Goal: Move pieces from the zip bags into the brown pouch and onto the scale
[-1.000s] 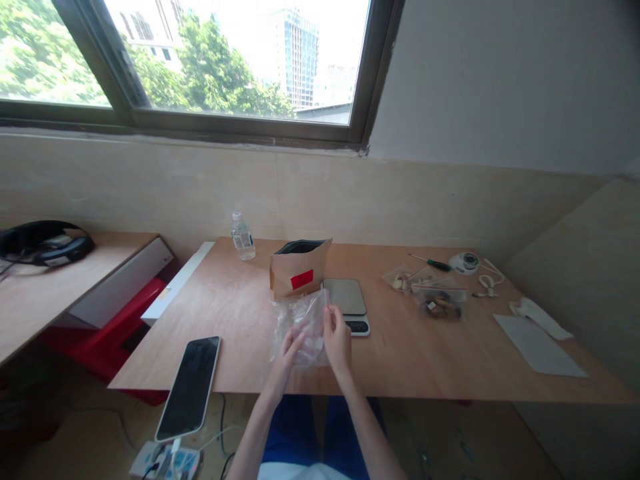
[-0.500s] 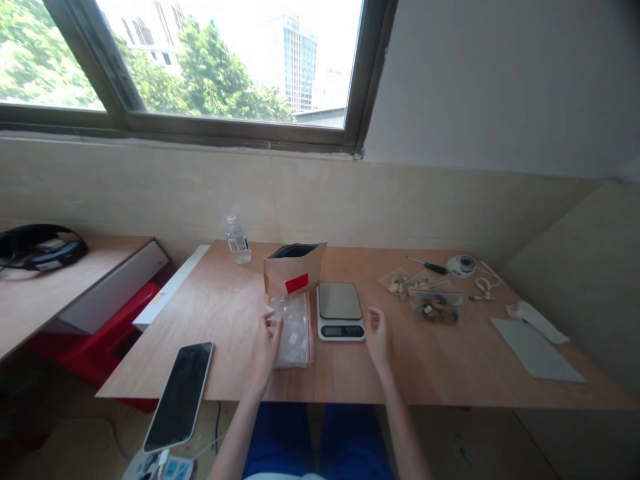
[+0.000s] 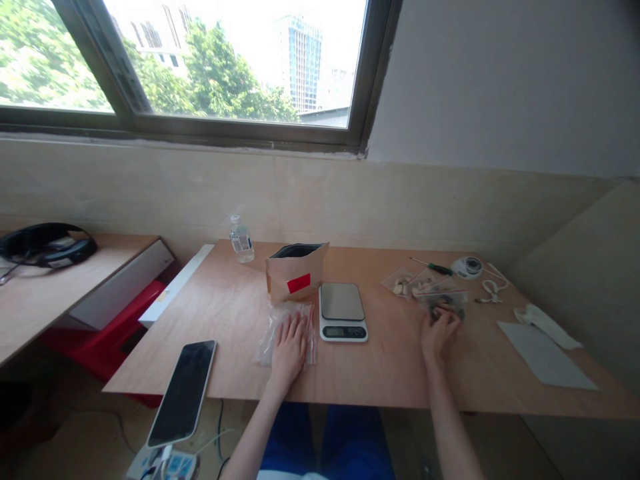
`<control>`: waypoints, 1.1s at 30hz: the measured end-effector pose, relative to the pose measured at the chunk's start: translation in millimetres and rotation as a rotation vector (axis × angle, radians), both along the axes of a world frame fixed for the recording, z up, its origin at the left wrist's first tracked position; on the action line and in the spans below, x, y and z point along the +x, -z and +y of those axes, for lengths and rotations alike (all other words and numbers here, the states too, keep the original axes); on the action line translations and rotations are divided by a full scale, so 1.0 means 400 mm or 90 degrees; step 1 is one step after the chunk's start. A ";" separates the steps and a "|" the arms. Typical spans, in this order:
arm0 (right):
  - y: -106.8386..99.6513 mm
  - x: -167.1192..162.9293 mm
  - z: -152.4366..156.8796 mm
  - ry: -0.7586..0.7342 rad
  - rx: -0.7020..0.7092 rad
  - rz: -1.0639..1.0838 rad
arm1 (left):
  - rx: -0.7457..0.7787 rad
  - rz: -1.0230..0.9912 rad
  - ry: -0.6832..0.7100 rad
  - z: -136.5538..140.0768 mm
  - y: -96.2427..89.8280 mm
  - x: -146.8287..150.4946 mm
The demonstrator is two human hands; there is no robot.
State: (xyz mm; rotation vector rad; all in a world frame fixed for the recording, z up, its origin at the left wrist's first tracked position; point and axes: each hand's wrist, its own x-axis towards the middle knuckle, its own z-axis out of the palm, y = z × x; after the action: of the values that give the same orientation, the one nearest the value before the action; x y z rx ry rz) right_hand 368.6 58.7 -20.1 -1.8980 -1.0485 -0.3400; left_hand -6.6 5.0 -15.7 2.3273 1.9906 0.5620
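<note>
My left hand (image 3: 290,348) lies flat with its fingers stretched out over a stack of clear zip bags (image 3: 267,343) at the front of the table. To the right, my right hand (image 3: 438,331) bends its fingers over the near side of a zip bag of dark pieces (image 3: 453,301); the fingertips and part of the bag's contents are partly hidden. Between my hands sits a kitchen scale (image 3: 343,301) with a bare metal plate. Just behind the clear bags stands an open brown paper pouch (image 3: 280,279) with a red label.
Small zip bags of pale pieces (image 3: 401,285), a green-handled screwdriver (image 3: 440,269), a white round camera (image 3: 467,267) and a white cable (image 3: 493,291) lie back right. A grey sheet (image 3: 545,355) is farther right. At left are a water bottle (image 3: 242,241) and a phone (image 3: 183,393).
My right hand has moved from beside the scale to the bag of dark pieces. My left hand has shifted right and flattened onto the clear bags.
</note>
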 end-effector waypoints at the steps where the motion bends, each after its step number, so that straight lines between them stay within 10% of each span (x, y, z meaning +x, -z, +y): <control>1: -0.010 0.004 -0.005 -0.003 0.012 0.008 | -0.005 -0.007 -0.006 0.003 0.005 0.003; 9: -0.227 -0.152 -0.130 0.030 0.174 0.124 | -0.078 -0.319 0.020 0.000 -0.081 0.037; 15: -0.370 -0.380 -0.197 -0.362 0.077 0.459 | -0.116 -0.669 0.171 -0.066 -0.233 0.087; 19: -0.375 -0.464 -0.182 -0.547 -0.021 0.554 | -0.180 -0.757 0.146 -0.083 -0.270 0.069; 26: -0.332 -0.535 -0.155 -0.589 -0.040 0.625 | -0.353 -0.840 0.209 -0.115 -0.287 0.023; 33: -0.299 -0.577 -0.166 -0.399 0.017 0.423 | -0.217 -0.813 0.116 -0.114 -0.282 0.024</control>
State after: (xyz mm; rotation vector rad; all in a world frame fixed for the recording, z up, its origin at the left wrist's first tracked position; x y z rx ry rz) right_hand 138.0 -7.8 99.6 -1.3938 -1.0819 0.5931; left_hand 2.9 -40.6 97.0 1.2741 1.0991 1.1551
